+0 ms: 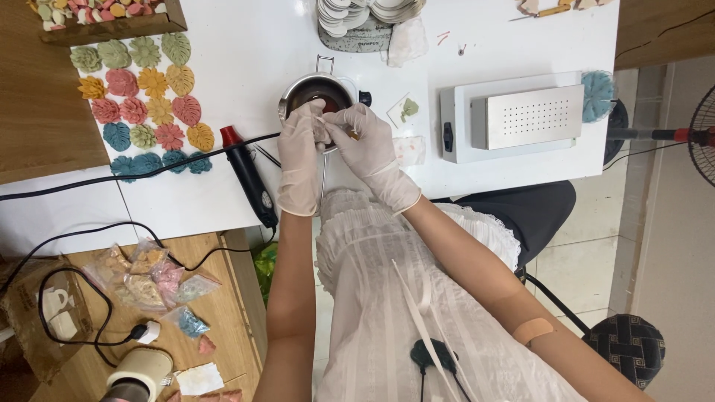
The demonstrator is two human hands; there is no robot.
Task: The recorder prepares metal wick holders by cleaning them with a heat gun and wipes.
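- White thin gloves cover both hands, which meet right over the small steel pot (319, 91) near the middle of the white worktop (246, 59).
- Left hand (299, 152) has its fingers curled together, pinching a small piece (323, 132) at the near rim of the pot; right hand (370, 145) pinches the same piece from the other side. What the piece is I cannot tell, because the fingers hide most of it.
- I judge the piece to be light and small, maybe soft or a bit sticky, so a fingertip pinch on its edges fits better than a full grasp. Gloves may slip on it.
- Pot looks light, with a dark inside, a wire handle on its far side and a black knob on its right; it could tip if pushed at the rim.
- Left of the pot a black heat gun (248, 175) with a red tip lies close, its cable crossing the worktop; this side is narrow for moving.
- Further left of the pot, coloured leaf and flower shapes (145, 100) lie in rows, and they look fragile.
- Right of the pot there is a small green bit on a white card (406, 110), then a white plate machine (514, 115) with a metal top.
- Near edge of the worktop is just behind the wrists, so open room remains mainly between the pot and the machine.
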